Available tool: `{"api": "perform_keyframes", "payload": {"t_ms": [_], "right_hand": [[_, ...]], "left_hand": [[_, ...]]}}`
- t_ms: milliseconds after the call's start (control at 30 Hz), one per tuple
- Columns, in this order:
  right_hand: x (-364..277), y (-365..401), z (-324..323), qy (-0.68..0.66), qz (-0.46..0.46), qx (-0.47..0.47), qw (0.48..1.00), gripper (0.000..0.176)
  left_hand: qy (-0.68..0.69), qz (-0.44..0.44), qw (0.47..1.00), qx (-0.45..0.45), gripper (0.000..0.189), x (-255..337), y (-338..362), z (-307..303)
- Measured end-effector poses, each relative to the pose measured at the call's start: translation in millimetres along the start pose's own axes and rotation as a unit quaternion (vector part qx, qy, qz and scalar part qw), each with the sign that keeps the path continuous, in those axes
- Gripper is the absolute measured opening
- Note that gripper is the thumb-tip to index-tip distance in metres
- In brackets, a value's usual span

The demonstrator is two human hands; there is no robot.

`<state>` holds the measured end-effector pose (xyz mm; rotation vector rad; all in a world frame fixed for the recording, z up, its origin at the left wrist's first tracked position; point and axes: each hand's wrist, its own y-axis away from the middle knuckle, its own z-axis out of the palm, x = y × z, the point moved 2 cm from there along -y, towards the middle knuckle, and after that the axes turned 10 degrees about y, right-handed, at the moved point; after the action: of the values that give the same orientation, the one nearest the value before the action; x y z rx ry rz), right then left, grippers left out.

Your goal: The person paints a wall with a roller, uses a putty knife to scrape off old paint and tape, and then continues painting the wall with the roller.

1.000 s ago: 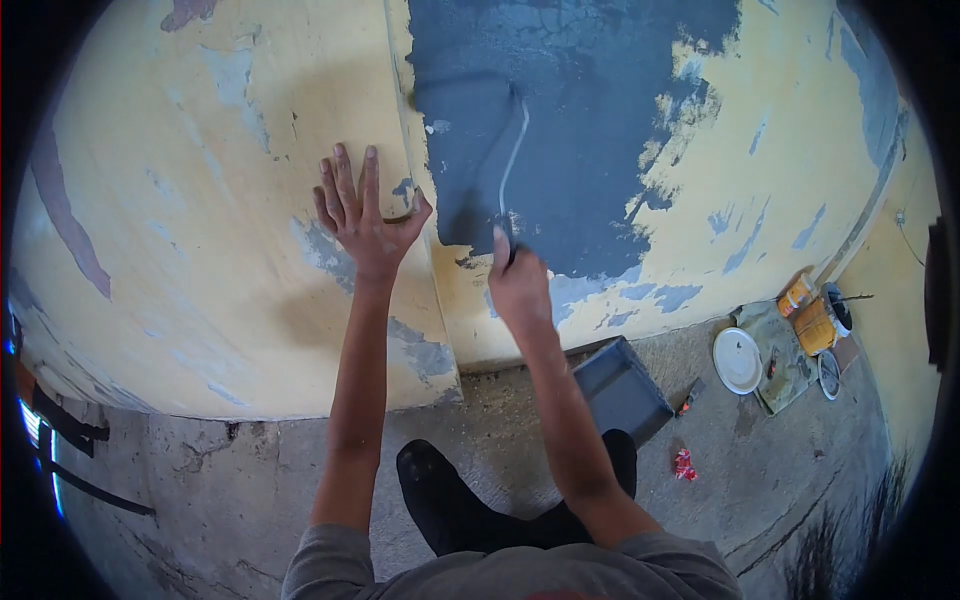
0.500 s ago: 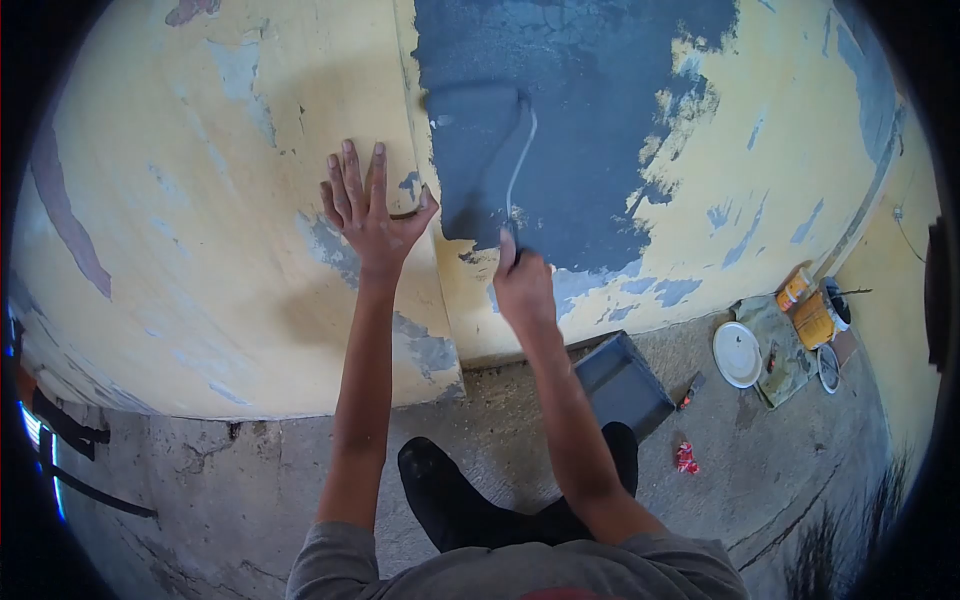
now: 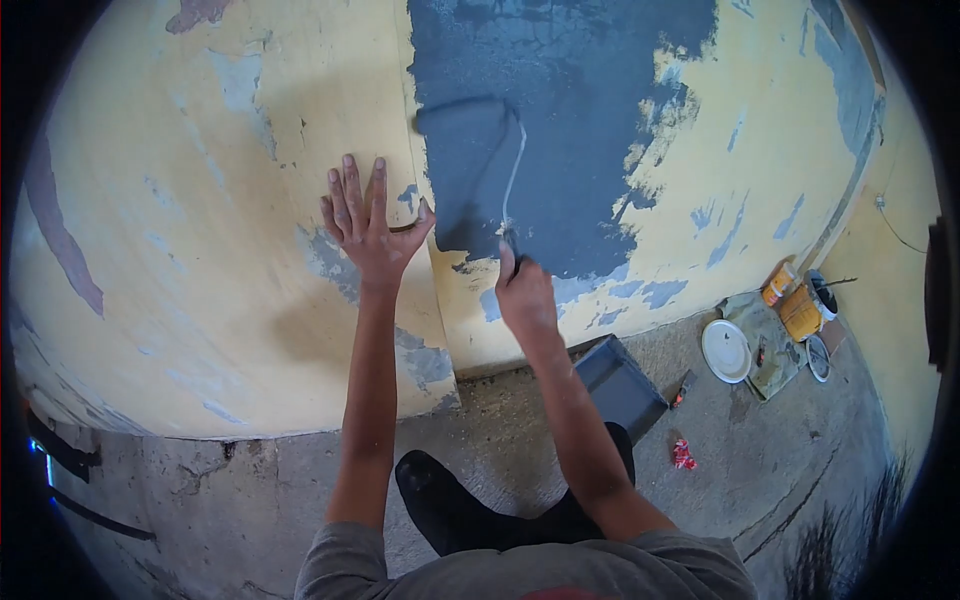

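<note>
My right hand [image 3: 527,290] is wrapped round the handle of a paint roller [image 3: 462,112]. Its bent wire frame runs up from my fist, and the dark roller sleeve lies against the blue-grey painted patch [image 3: 570,130], at that patch's left edge. To the left, my left hand [image 3: 375,225] rests with spread fingers on the pale yellow wall [image 3: 250,230], its thumb pointing toward the edge of the paint. Flaked grey spots show around this hand. Most of the handle is hidden inside my right fist.
A grey paint tray [image 3: 622,385] stands on the concrete floor by my feet, a scraper-like tool [image 3: 683,390] beside it. Farther right are a white lid [image 3: 726,351], a yellow container [image 3: 800,313] and an orange-and-white tub [image 3: 779,284]. A crumpled red wrapper [image 3: 683,455] lies nearby.
The roller sleeve sits slightly lower and tilts more than before, still at the patch's left edge. My left hand stays on the wall. The whole view has shifted a little.
</note>
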<state>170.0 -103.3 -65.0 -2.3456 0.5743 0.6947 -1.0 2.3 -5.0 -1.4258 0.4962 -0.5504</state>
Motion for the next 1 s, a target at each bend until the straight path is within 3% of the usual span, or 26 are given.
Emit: {"api": "perform_keyframes", "payload": {"t_ms": [200, 433, 533, 700, 733, 833, 1000], "right_hand": [[23.2, 54.2, 31.1, -0.059, 0.096, -0.108, 0.988, 0.059], [-43.0, -15.0, -20.1, -0.122, 0.044, -0.042, 0.991, 0.062], [-39.8, -23.0, -21.2, -0.112, 0.009, -0.012, 0.994, 0.064], [28.8, 32.6, 54.3, -0.093, 0.037, -0.013, 0.995, 0.058], [45.8, 51.3, 68.4, -0.091, 0.069, -0.073, 0.991, 0.055], [94.4, 115.1, 110.9, -0.07, 0.117, -0.134, 0.982, 0.051], [128.2, 146.5, 145.0, -0.088, 0.092, -0.116, 0.985, 0.047]], "left_hand": [[-0.002, 0.002, 1.0, 0.002, 0.07, -1.4, -0.6, -0.3], [-0.006, 0.001, 1.0, -0.008, 0.066, -2.7, 1.2, -1.3], [0.009, 0.012, 1.0, 0.004, 0.072, -2.4, 0.9, -1.5], [0.003, 0.01, 1.0, 0.004, 0.072, -0.6, 0.2, -0.8], [0.004, 0.01, 1.0, 0.005, 0.072, -1.0, 0.8, -0.7], [-0.002, 0.015, 1.0, 0.003, 0.072, -1.1, 1.7, -0.8], [-0.021, 0.014, 1.0, 0.0, 0.066, -1.6, 2.0, 1.5]]}}
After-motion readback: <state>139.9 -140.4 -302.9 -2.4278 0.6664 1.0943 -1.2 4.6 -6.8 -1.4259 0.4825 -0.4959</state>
